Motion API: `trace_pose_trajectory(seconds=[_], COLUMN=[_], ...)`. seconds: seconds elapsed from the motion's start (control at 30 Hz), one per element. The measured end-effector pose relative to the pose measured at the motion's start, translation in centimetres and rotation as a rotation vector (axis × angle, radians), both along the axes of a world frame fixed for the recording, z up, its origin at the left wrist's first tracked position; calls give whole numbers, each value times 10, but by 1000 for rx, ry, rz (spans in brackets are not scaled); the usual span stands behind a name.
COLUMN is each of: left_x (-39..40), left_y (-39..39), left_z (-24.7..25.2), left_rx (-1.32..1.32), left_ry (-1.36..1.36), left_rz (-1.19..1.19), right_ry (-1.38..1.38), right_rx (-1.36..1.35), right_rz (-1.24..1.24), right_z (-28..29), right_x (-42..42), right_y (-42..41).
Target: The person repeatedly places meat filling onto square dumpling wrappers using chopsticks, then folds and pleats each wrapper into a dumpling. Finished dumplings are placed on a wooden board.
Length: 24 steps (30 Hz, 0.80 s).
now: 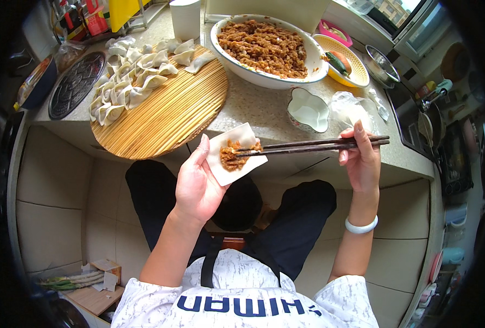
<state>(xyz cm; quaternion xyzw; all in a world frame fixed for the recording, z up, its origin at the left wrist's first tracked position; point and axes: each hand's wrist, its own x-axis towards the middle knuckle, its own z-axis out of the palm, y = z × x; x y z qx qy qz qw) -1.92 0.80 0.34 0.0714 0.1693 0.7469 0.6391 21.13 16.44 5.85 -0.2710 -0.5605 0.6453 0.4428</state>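
Note:
My left hand (199, 184) holds a flat dumpling wrapper (246, 133) on its palm and fingers. A clump of minced filling (230, 158) lies on the wrapper. In my right hand (359, 156) are dark chopsticks (316, 146), their tips touching the filling. Beyond the hands, a large white enamel basin (267, 80) holds more minced filling. Several folded dumplings (132, 94) sit on the far left part of a round woven reed tray (177, 110). A small scalloped bowl (308, 110) stands near the counter edge, beside a clear plastic bag (349, 107) with pale contents, partly behind my right hand.
The tray overhangs the front edge of the stone counter (254, 106). A white cup (185, 20) stands behind it. A yellow basket (359, 69) with vegetables and metal bowls (384, 63) are at the right. A dark perforated disc (76, 86) lies left.

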Motion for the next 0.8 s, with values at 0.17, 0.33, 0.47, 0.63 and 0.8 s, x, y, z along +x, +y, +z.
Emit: trace_pose_trajectory(seconds=[0.17, 0.33, 0.47, 0.63, 0.8], left_x=[3, -8, 0, 26, 32], left_y=[0, -5, -6, -6, -9], left_z=[5, 0, -4, -6, -12], left_rx=[29, -12, -49, -55, -110], left_ry=[-9, 58, 66, 86, 115], left_rz=[-5, 99, 66, -88, -103], right_ry=[-81, 28, -48, -327, -144], right_rx=[-74, 101, 447, 619, 403], right_rz=[-44, -220, -541, -549, -445], right_z=[-6, 16, 49, 34, 10], right_x=[-13, -5, -21, -58, -70], right_y=[2, 19, 42, 87, 110])
